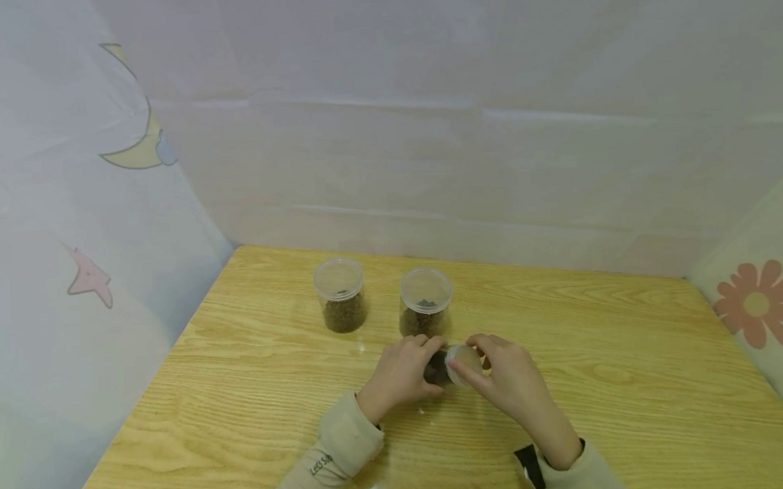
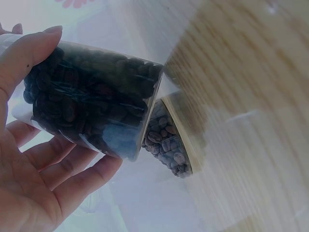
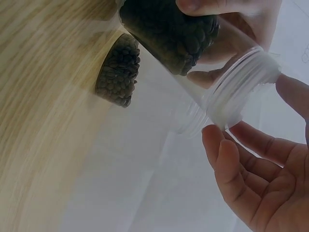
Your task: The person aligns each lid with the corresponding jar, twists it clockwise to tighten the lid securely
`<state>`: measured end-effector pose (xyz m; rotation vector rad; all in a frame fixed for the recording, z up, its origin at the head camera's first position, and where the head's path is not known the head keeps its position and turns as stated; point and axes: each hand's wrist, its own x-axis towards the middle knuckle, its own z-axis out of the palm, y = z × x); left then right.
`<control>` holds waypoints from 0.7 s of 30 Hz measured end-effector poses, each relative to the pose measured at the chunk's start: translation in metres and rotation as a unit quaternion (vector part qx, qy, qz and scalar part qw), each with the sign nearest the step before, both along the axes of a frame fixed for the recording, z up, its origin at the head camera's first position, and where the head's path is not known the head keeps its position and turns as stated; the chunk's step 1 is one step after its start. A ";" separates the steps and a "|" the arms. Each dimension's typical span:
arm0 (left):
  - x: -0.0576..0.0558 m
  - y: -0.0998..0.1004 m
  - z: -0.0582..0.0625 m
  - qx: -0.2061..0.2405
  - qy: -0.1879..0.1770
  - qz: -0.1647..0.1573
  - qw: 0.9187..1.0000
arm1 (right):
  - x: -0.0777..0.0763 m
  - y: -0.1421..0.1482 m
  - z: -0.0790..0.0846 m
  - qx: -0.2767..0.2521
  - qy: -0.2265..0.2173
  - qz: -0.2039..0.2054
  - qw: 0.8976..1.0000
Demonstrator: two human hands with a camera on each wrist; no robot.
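A clear jar [image 1: 438,369] partly filled with dark beans is held between both hands, tilted with its lidded end to the right. My left hand [image 1: 400,369] grips the jar's body, with the thumb on one side and the fingers on the other, as the left wrist view shows at the jar [image 2: 91,96]. My right hand [image 1: 512,378] holds the whitish, translucent lid [image 3: 246,89] by its rim with thumb and fingertips. The lid sits on the jar's mouth.
Two similar clear jars with dark beans stand upright behind the hands: the left jar [image 1: 344,312] and the right jar [image 1: 424,317], close beyond the left hand. The wood-grain table [image 1: 241,397] meets a pale wall covering [image 1: 427,163] at its back edge.
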<state>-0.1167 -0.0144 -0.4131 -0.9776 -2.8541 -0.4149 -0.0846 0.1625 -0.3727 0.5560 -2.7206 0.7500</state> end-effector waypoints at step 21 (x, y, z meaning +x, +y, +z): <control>-0.002 -0.001 0.001 0.012 -0.030 0.002 0.999 | -0.003 0.008 -0.006 0.011 0.068 0.101 0.993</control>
